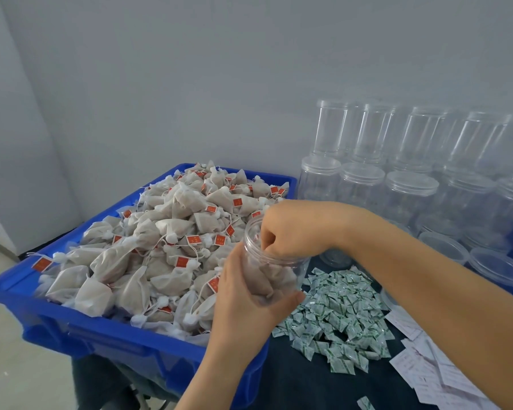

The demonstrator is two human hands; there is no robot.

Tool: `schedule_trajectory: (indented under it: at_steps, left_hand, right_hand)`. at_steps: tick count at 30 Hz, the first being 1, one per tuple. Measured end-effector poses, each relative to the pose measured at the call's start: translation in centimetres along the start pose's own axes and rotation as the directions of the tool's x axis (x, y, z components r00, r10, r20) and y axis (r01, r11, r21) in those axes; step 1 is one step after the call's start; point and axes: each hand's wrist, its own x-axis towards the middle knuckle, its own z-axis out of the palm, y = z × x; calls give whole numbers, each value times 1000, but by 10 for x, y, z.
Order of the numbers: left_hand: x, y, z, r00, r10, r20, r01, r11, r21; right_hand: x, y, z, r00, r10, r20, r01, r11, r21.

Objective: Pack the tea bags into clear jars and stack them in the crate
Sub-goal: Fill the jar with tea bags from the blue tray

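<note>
At nine o'clock a blue crate (57,327) holds heaped tea bags (160,247). At centre the left hand (243,294) grips a clear jar (271,270) part-filled with bags; the right hand (290,229), fingers curled, reaches into its mouth. Sachets (338,315) lie at five o'clock, empty jars (412,173) at two.

Left hand (243,294): bare forearm rising from below, fingers and thumb curled round the clear jar (274,261), gripping its lower body. Right hand (290,229): forearm entering from the right, wrist bent, fingers (268,242) bunched and dipped into the jar's mouth.
</note>
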Motion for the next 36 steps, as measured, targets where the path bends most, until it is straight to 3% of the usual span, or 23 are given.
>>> schedule_trajectory:
  at_steps: [5,14,17,21,27,31,34,36]
  left_hand:
    - [0,2,0,998,33,54,-36,997,61]
    - [-1,3,0,995,43,87,-49,997,63]
    - [-1,3,0,995,31,98,-37,998,53]
    - [-2,3,0,996,33,82,-33,999,1]
    - [0,5,1,993,81,83,-78,996,-44]
    - [1,4,0,995,82,61,-77,994,-82]
    - [1,2,0,994,93,55,-88,993,-84]
    - [1,2,0,994,100,46,-96,992,-83]
  right_hand:
    - [2,2,-3,981,-69,180,65,997,29]
    - [10,7,-5,936,-120,330,117,993,28]
    - [6,14,-8,955,-164,248,145,985,93]
    - [-6,29,-20,982,-188,28,147,844,516]
    - [17,57,-19,956,56,-286,174,677,715]
    - [56,60,22,937,170,-306,52,797,601]
    - [77,59,47,981,109,-158,-37,915,401]
    - [85,58,60,988,134,-75,-99,928,358]
